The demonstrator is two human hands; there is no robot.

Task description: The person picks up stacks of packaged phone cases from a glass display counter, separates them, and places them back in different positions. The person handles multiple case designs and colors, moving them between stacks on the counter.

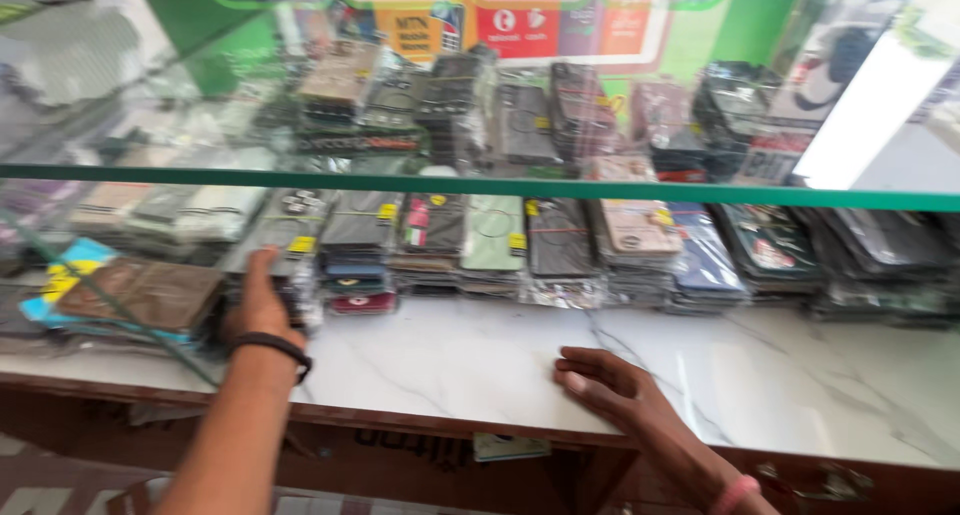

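The left hand (262,305) is reached fwd into a stack of packaged phone cases (290,237) at the back-left of the white marble shelf (480,360); fingers are laid on/against the stack, but whether anything is actually clasped cannot be told, as the frame is blurred and the palm faces away. A black band (272,347) is worn on that wrist. The right hand (605,383) is laid flat on the marble near the front edge, fingers spread, nothing held; a pink band (735,493) is seen on its wrist. More case stacks are lined along the back of the shelf, incl. a pale green case (492,233) approx. mid-row and a brown wallet-type case (150,293) just left of the left hand. A green-edged glass shelf (560,188) is run across above, w/ further stacks on it.
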